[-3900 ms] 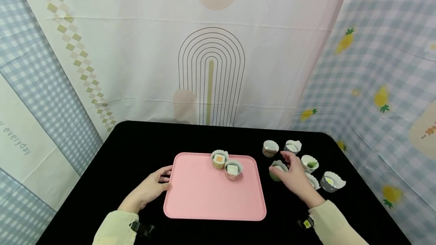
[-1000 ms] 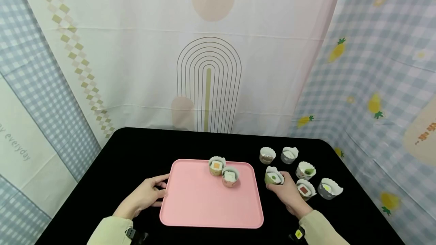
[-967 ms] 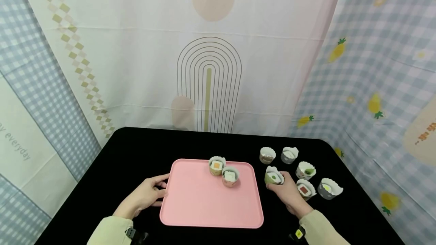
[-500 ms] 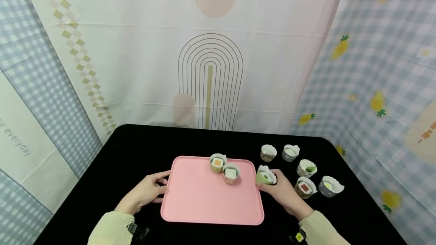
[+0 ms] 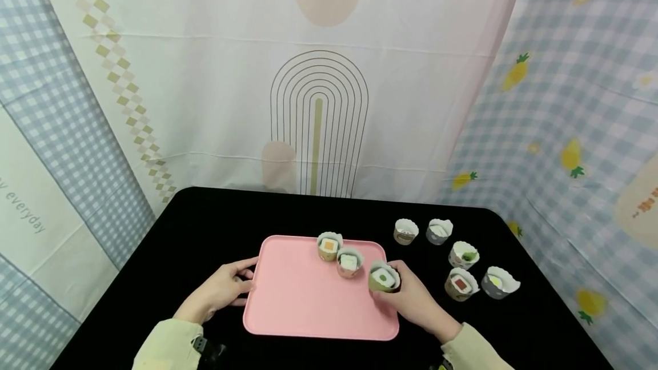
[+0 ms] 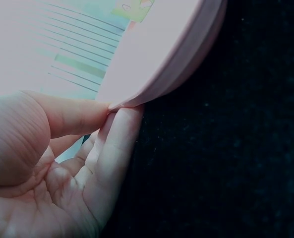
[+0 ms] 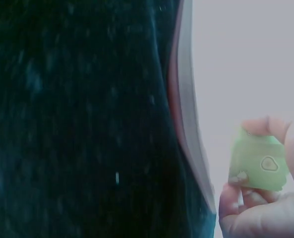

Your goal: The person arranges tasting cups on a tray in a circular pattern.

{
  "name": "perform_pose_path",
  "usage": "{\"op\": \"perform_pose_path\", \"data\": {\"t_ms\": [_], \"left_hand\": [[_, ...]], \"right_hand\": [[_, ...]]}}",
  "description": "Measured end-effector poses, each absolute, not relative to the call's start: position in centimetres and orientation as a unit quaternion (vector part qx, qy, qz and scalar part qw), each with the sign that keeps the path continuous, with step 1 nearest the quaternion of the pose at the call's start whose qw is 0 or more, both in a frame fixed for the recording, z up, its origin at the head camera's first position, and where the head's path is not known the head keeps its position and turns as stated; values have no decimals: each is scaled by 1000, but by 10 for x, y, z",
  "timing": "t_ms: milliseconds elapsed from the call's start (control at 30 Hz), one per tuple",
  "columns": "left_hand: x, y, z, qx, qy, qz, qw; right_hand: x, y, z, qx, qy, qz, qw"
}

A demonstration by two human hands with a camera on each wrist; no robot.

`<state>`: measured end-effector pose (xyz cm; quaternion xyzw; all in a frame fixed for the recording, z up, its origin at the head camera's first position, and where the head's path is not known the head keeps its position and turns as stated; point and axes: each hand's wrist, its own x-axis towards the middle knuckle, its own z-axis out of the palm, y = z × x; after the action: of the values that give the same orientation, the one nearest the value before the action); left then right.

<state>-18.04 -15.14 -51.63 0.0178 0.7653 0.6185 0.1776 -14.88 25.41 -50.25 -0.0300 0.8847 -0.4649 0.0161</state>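
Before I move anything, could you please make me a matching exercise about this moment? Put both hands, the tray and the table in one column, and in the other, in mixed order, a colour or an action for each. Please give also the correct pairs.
Column one:
1. Tray
2. Left hand
3. Table
4. Right hand

Column two:
A. Holds the green cup
B. Black
C. Pinches the tray
D. Pink

Pairs: 1-D, 2-C, 3-B, 4-A

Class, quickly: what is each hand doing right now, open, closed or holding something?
Left hand: pinching the pink tray by its edge.
Right hand: holding the green paper cup.
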Motion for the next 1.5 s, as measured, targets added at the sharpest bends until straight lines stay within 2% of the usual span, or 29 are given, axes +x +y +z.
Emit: {"op": "perform_pose_path", "data": {"t_ms": [433, 800, 1500], "left_hand": [[-180, -151, -517, 21, 776, 610, 161], [-181, -157, -521, 45, 765, 619, 172], [-180, -154, -518, 31, 764, 620, 176]], "right_hand": [[-149, 225, -513, -108, 902, -418, 26], [-146, 224, -510, -100, 863, -484, 103], [-145, 216, -508, -98, 869, -476, 93]]}}
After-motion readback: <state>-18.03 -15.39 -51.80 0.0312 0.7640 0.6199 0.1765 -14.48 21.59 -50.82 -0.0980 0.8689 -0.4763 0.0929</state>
